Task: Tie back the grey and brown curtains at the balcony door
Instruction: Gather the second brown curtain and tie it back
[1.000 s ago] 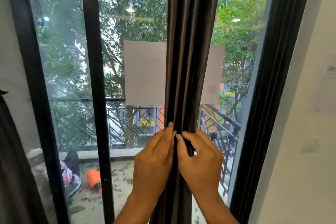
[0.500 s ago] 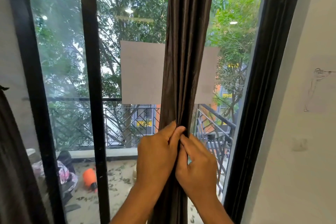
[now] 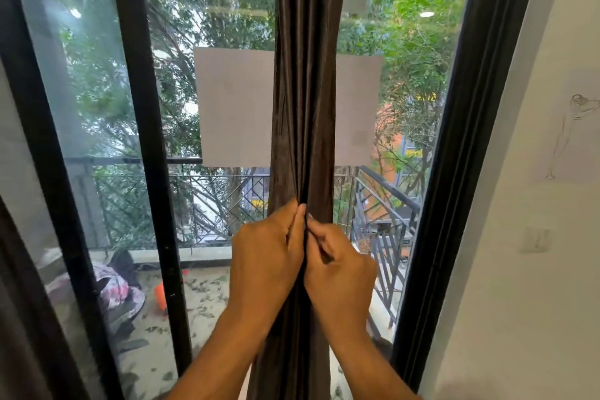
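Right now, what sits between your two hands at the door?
In the head view, only the bunched brown curtain lies between the left hand and right hand; both pinch its folds.

Daylight is being admitted through the balcony door glass (image 3: pixel 227 26); ceiling lamps are being reflected toward twelve o'clock; edges are being bowed.
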